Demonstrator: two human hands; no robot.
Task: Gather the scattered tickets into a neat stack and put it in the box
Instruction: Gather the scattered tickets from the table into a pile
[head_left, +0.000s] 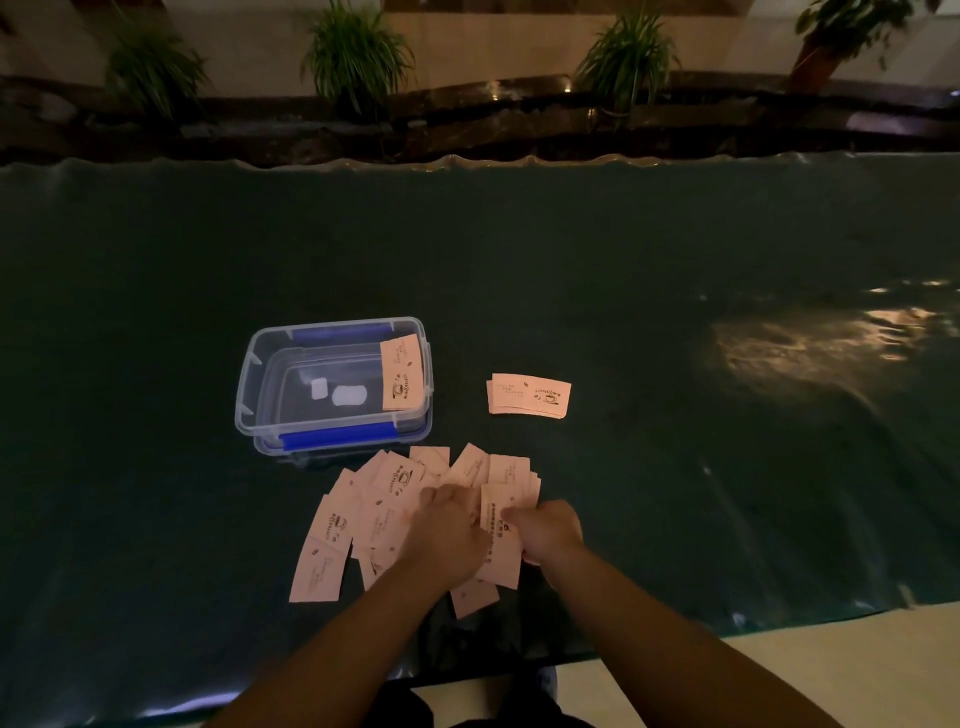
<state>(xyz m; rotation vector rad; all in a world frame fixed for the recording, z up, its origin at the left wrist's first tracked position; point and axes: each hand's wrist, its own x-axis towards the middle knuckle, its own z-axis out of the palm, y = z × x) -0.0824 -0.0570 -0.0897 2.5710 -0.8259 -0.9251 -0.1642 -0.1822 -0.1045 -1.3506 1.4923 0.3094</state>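
Observation:
Several pink tickets (332, 530) with a coffee-cup print lie scattered and overlapping on the dark table near its front edge. My left hand (447, 535) rests on the middle of the pile, fingers curled over tickets. My right hand (548, 530) grips a small bunch of tickets (501, 545) held between both hands. A neat stack of tickets (529, 395) lies apart to the right of the box. The clear plastic box (249, 384) with blue clips stands open behind the pile, with one ticket (402, 371) leaning against its right inner wall.
The table is covered by a dark green cloth (675, 467), with its front edge close to me on the right. Beyond the far edge stand several potted plants (358, 52) along a dark ledge. A bright reflection glares on the cloth at right.

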